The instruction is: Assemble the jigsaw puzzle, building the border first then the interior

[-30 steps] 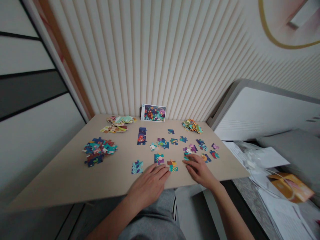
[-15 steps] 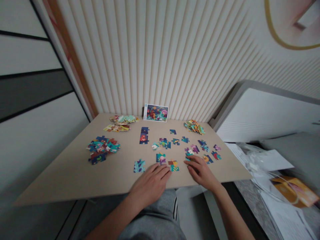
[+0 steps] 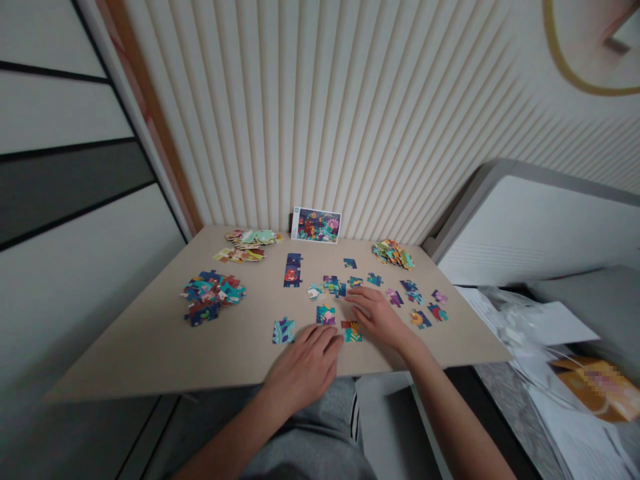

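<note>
A person's left hand [image 3: 306,363] rests palm down on the surface [image 3: 225,357], fingers close together; the right hand [image 3: 380,318] has fingers curved, any pinch unclear; one jigsaw piece [image 3: 353,332] lies between them, other pieces [image 3: 293,271] beyond

The tabletop [image 3: 215,360] under the hands [image 3: 306,363] [image 3: 384,323] is smooth and matt, and the puzzle pieces [image 3: 284,331] near them look like printed cardboard. Beyond the hands, the ribbed wall [image 3: 310,133] has a matt finish. To their right lies clear, crinkled plastic [image 3: 513,310]; below them is grey cloth [image 3: 325,433].
</note>
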Available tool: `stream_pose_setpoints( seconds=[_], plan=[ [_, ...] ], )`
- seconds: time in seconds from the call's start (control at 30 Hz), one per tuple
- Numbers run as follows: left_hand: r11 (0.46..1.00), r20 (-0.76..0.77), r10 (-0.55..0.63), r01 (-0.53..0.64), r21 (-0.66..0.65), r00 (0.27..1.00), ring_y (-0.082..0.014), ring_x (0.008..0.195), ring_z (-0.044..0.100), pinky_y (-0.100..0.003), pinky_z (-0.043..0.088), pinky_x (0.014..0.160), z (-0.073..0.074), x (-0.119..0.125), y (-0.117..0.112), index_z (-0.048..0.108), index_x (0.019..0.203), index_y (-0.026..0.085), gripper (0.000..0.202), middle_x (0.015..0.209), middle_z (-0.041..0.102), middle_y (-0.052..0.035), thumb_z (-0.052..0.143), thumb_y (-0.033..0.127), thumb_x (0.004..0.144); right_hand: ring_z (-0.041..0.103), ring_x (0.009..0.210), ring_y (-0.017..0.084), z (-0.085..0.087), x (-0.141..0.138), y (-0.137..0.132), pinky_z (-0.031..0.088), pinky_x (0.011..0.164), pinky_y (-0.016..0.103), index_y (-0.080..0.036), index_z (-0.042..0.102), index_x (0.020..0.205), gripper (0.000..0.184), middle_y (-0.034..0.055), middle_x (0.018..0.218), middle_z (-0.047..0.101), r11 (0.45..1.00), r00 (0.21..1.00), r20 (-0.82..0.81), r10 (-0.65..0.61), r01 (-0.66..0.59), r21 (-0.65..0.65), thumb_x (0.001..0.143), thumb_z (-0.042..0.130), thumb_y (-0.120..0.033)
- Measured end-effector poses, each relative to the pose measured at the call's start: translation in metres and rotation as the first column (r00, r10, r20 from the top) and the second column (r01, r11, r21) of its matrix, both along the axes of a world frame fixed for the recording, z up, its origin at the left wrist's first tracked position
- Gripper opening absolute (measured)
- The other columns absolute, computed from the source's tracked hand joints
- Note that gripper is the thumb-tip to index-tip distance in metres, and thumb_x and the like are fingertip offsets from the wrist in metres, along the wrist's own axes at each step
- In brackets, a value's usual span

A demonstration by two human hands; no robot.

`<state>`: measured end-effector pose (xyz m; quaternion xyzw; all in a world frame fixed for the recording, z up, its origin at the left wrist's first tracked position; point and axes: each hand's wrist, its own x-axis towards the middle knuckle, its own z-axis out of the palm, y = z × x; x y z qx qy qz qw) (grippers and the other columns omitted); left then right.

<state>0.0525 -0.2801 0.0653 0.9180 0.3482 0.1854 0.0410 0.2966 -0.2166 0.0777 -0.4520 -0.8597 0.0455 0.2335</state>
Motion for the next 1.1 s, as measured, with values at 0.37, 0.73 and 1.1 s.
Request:
stream_pose_setpoints(
  seconds=[0.37, 0.73, 1.1],
  plan=[
    [0.991, -0.008, -0.128, 0.128, 0.033, 0.992, -0.0236, 0.138, 0.043, -0.046, 0.021, 0.121, 0.002, -0.006, 0.004, 0.052, 0.141, 0.028, 0.039, 0.146, 0.055, -0.0042, 0.045, 0.03, 0.103, 0.056, 0.126, 0.025, -0.006, -0.057, 0.075, 0.034, 0.113, 0.05, -0.028, 0.061, 0.137, 0.039, 0.0096, 0.13, 0.066, 0.979, 0.968, 0.169, 0.183, -0.163, -0.123, 0.098, 0.062, -0.034],
    [0.998, 0.023, -0.059, 0.059, 0.017, 0.998, -0.025, 0.132, 0.047, -0.045, 0.027, 0.117, 0.001, -0.005, 0.002, 0.054, 0.137, 0.024, 0.037, 0.138, 0.058, -0.0074, 0.047, 0.031, 0.101, 0.059, 0.118, 0.028, 0.023, 0.017, -0.007, 0.046, 0.104, 0.047, -0.03, 0.064, 0.134, 0.039, 0.011, 0.125, 0.065, 0.999, 0.998, 0.07, 0.012, -0.009, -0.052, 0.097, 0.061, -0.043],
    [0.999, 0.057, 0.041, -0.041, -0.001, 0.998, -0.0274, 0.133, 0.046, -0.05, 0.023, 0.121, -0.006, -0.002, 0.0, 0.056, 0.129, 0.021, 0.035, 0.136, 0.058, -0.01, 0.052, 0.031, 0.096, 0.06, 0.126, 0.03, -0.024, 0.083, -0.078, 0.05, 0.106, 0.052, -0.03, 0.068, 0.13, 0.033, 0.0122, 0.138, 0.061, 0.988, 0.99, 0.051, -0.134, 0.137, -0.068, 0.1, 0.057, -0.037]
  ],
)
